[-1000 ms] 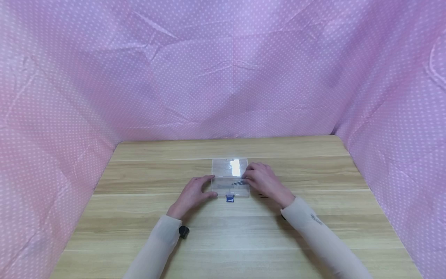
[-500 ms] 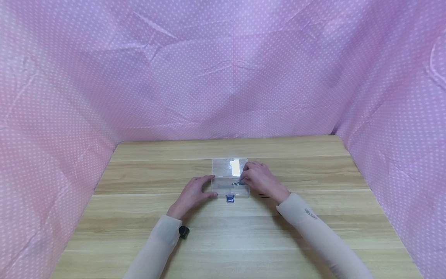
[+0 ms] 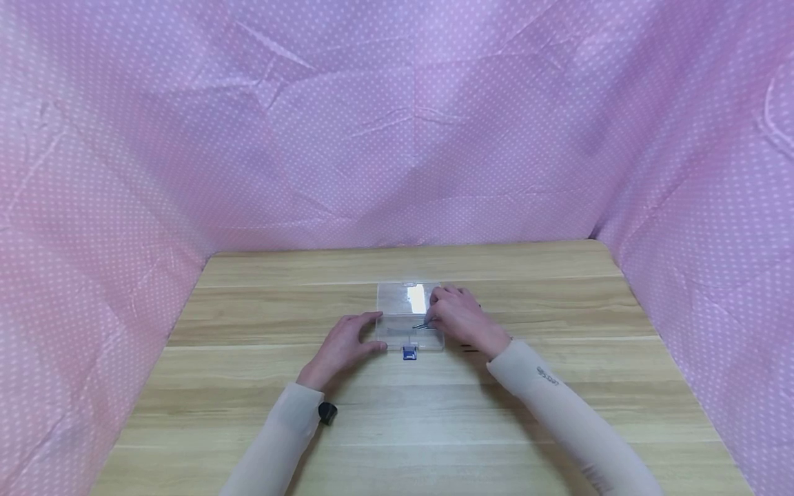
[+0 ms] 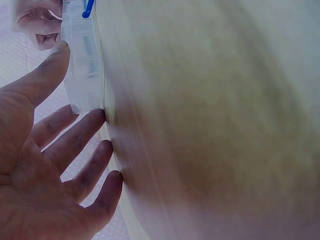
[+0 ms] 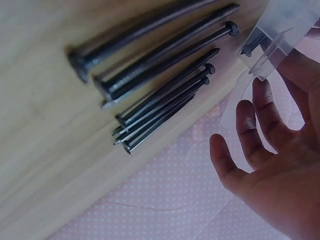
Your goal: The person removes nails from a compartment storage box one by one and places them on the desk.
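Observation:
A clear plastic box lies on the table with its lid laid back and a blue latch at the front. Several grey nails lie inside it. My left hand rests at the box's left side, thumb at the front corner and index finger at the back one, fingers spread and fairly straight. My right hand reaches over the right end, thumb and index finger at the nails. Its other fingers hang loosely bent outside the wall. I cannot tell whether the hidden fingertips pinch a nail.
More dark nails of different lengths lie in a row on the wooden table, just right of the box. A pink dotted cloth hangs behind the table and along both sides.
My right hand and forearm have shifted slightly left, farther over the box, uncovering more of the nails on the table. My left hand and the box have stayed in place.

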Tool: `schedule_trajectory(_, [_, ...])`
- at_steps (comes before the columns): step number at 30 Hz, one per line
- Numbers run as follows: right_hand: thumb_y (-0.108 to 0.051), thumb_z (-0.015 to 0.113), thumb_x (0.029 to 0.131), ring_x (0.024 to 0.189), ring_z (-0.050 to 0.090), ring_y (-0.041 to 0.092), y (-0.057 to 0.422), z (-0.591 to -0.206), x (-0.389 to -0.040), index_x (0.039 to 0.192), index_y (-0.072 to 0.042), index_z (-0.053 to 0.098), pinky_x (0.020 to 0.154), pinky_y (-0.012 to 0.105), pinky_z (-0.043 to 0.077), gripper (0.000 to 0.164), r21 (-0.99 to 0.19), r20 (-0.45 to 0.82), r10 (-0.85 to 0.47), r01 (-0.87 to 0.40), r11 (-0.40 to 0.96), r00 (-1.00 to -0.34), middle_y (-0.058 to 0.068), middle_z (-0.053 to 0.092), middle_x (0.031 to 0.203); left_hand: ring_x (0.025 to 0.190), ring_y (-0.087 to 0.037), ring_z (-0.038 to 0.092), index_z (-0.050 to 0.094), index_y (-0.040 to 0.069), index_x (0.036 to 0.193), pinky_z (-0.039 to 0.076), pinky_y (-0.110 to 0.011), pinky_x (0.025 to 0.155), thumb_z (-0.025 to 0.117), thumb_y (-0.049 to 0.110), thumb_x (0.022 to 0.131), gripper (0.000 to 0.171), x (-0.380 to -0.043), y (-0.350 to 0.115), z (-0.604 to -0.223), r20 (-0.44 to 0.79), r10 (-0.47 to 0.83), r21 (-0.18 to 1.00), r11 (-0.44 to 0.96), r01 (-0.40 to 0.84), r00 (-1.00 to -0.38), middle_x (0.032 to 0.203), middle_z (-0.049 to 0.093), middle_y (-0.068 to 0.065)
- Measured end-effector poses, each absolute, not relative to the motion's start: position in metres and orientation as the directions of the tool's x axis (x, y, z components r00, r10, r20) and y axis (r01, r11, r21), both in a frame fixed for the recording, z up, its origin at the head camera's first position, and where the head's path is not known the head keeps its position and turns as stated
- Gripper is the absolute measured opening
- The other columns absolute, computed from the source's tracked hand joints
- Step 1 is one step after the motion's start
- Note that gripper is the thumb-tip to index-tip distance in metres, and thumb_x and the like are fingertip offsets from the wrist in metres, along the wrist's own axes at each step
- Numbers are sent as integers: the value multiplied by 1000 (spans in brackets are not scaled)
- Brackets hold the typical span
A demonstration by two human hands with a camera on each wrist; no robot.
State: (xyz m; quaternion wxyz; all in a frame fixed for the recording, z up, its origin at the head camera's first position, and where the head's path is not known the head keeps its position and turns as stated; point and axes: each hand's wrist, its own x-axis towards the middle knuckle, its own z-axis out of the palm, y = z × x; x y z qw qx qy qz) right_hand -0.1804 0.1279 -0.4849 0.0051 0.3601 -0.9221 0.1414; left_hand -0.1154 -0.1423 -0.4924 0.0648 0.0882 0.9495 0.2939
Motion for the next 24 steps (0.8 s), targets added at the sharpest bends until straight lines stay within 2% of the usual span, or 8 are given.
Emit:
schedule_trajectory(8, [-19,83,88,97,51,22,123,-481,-182,92,-24,85,90,50,47,7,-264,52,-656,-644,718,-753,-3,64,101,135,-38,51,57,15,148,40,-55,115,86,35,86,72,-116,-142,-492,-77,201,568,814,123,-977,146,59,-12])
schedule_trajectory(16, [-13,81,89,98,50,19,120,-479,-183,93,-23,83,97,50,45,11,-286,15,-654,-630,722,-756,-5,63,101,136,-38,50,57,16,149,39,-56,115,86,36,85,72,-115,-142,-491,-90,192,573,813,107,-977,147,58,-13])
schedule_trajectory(24, [-14,79,92,103,50,21,124,-481,-183,94,-20,82,97,53,46,7,-294,28,-693,-668,683,-721,-2,63,107,136,-37,49,57,17,149,38,-56,115,86,36,85,73,-115,-142,-493,-104,180,575,813,88,-978,148,58,-12])
